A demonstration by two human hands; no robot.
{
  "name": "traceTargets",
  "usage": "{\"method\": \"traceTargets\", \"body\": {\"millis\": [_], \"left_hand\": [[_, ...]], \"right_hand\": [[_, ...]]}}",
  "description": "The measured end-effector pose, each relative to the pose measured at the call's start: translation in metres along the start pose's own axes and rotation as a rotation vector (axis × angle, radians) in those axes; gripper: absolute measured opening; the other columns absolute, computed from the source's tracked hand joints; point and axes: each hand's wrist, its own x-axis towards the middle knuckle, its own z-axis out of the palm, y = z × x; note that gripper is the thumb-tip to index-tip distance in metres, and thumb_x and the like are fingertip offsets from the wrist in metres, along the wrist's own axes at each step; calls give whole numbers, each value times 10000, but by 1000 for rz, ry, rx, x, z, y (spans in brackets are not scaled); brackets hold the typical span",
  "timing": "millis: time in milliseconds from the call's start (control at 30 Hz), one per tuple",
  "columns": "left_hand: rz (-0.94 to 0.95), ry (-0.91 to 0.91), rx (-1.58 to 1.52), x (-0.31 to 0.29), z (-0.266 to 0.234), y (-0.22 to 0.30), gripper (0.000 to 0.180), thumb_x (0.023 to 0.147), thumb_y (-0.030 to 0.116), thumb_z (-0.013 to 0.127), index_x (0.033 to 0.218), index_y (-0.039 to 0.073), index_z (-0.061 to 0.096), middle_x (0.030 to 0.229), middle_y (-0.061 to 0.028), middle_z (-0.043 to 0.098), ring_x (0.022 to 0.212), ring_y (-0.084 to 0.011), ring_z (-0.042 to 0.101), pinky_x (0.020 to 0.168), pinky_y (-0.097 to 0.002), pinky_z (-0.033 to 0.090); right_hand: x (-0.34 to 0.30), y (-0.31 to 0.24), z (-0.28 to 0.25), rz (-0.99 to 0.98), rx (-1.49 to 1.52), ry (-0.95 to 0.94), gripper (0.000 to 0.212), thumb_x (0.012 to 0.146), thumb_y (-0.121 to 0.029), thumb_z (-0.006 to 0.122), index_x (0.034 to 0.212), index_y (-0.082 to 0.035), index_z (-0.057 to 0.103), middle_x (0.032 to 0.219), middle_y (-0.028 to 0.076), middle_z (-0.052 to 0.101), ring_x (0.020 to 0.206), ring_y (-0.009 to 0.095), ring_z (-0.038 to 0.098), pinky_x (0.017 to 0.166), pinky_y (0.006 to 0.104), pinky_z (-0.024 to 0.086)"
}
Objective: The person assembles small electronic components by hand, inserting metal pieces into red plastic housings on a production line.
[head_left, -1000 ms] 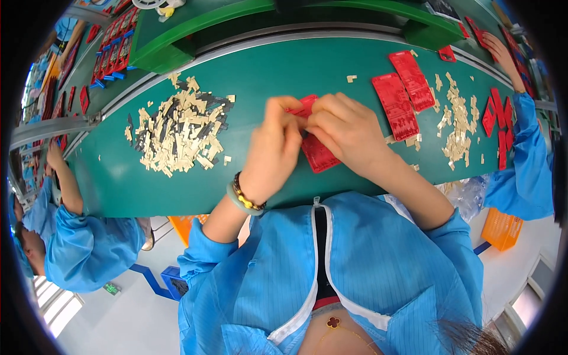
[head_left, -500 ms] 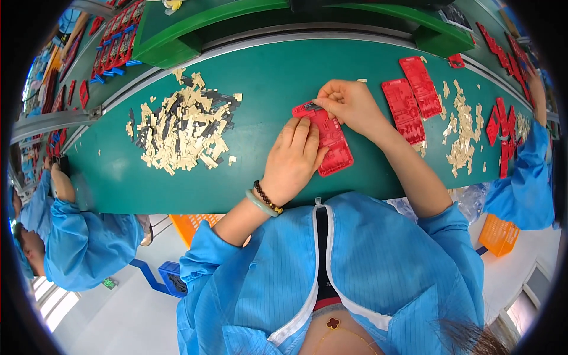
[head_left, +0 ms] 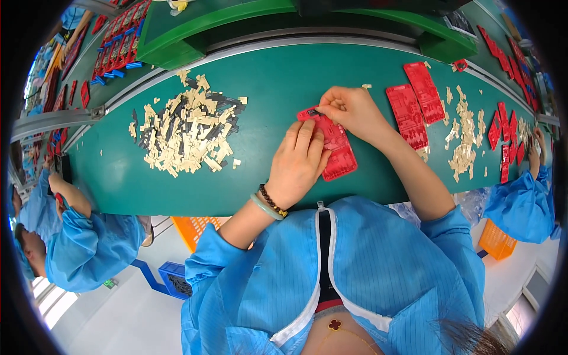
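Observation:
A red molded plastic tray [head_left: 339, 161] with recesses lies aslant on the green worktable in front of me. My left hand [head_left: 299, 155] holds it down, fingers laid across its left side and thumb at its lower part. Above it, my right hand [head_left: 350, 111] pinches at the tray's top end, where a small dark strip [head_left: 314, 112] shows by the fingertips. How much of the strip lies in the tray is hidden by the fingers. To the left is a heap of small cream and black pieces [head_left: 190, 127].
Two more red trays [head_left: 407, 116] lie to the right, with scattered cream pieces [head_left: 465, 142] beyond them. A green shelf [head_left: 177, 50] edges the far side. Co-workers in blue sit left [head_left: 89, 248] and right [head_left: 520, 204]. An orange crate [head_left: 192, 231] stands below the table edge.
The view has shifted slightly. My right fingers press lower over the dark strip at the tray's top end. The right-hand co-worker's arm has drawn back toward the table.

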Motion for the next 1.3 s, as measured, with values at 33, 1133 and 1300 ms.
{"method": "traceTargets", "body": {"millis": [33, 1133, 1300], "left_hand": [[-8, 6, -24, 0, 0, 0, 374, 786, 152, 706, 1094, -26, 591, 1218, -185, 534, 1126, -356, 507, 903, -407, 494], [-191, 115, 168, 32, -73, -87, 358, 773, 40, 687, 1105, 16, 556, 1026, -170, 580, 960, -358, 547, 838, -441, 460], [-210, -139, 44, 22, -86, -142, 243, 746, 33, 726, 947, 27, 590, 948, -123, 578, 860, -287, 551, 744, -370, 457]], "right_hand": [[0, 0, 0, 1, 0, 2, 135, 836, -103, 678, 829, 29, 647, 590, 64, 601, 511, 81, 514, 491, 260, 420], [35, -4, -8, -708, -978, 264, 234, 768, -162, 660, 971, -70, 589, 962, 77, 564, 756, 229, 619, 595, 355, 496], [57, -24, -42, -516, -970, 412, 605, 763, -119, 690, 1329, -92, 477, 1286, 126, 520, 1065, 308, 572, 906, 426, 453]]}}
